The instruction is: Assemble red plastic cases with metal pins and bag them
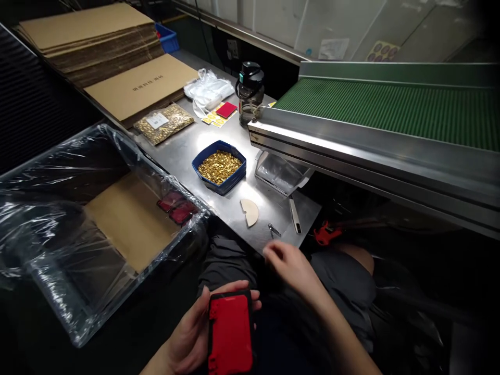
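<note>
My left hand (191, 333) is wrapped round a flat red case with a black rim (231, 330), its red face turned up towards me. Above my lap and close to the table's front edge, my right hand (289, 263) has its thumb and fingers curled together; whatever may be between them is hidden. Just beyond those fingers lies a small metal nail clipper (274, 229). A white-handled tool (295, 214) and a pale half-round disc (250, 212) rest near it. Farther back, a blue bin (230, 186) holds many small brass-coloured pieces (219, 166).
A plastic-lined crate (136, 281) with cardboard and dark red cases (177, 207) stands left. Cardboard stacks (144, 83), a bag of brass pieces (164, 124) and a bottle (250, 94) sit behind. A green conveyor (390, 112) juts in from the right, above a clear tray (281, 174).
</note>
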### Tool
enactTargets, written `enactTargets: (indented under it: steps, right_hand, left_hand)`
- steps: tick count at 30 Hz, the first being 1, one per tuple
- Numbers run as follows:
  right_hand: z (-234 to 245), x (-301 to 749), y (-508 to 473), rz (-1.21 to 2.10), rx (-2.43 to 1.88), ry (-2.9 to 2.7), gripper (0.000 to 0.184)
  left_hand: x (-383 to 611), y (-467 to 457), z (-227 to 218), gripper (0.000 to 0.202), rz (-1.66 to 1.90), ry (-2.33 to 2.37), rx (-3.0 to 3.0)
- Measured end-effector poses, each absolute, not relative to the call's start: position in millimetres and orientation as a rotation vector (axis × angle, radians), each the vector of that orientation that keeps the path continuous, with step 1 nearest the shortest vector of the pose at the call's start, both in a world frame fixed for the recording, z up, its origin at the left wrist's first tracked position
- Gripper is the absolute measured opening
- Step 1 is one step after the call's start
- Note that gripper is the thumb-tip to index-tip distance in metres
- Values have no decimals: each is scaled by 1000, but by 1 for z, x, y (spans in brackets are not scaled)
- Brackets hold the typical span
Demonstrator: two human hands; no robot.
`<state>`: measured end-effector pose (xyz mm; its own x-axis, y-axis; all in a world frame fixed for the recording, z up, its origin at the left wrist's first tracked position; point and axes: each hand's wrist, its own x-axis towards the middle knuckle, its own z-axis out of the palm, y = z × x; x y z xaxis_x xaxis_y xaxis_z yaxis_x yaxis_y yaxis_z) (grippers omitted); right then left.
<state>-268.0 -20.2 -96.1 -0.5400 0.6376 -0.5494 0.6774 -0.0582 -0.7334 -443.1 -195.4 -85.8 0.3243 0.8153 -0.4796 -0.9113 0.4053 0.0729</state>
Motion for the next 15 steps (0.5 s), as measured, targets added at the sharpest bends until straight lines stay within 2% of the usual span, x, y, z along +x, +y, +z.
enactTargets:
  steps: [3, 7, 11, 15]
  right_hand:
    - [-110, -321, 20, -1345, 1725, 2361, 30]
    - [-131, -379, 48, -1112, 1812, 2397, 46]
    - [-142, -391, 57, -1121, 1869, 2330, 42]
    - [-142, -367, 50, -1378, 1865, 2281, 28]
  left_hand:
    - [-446, -200, -82, 64, 1133, 456, -176]
    - [-449, -205, -81, 59, 1180, 520, -182]
    - [-454, -207, -85, 60, 1266, 611, -236]
    - [-457, -201, -85, 60, 1377, 773, -241]
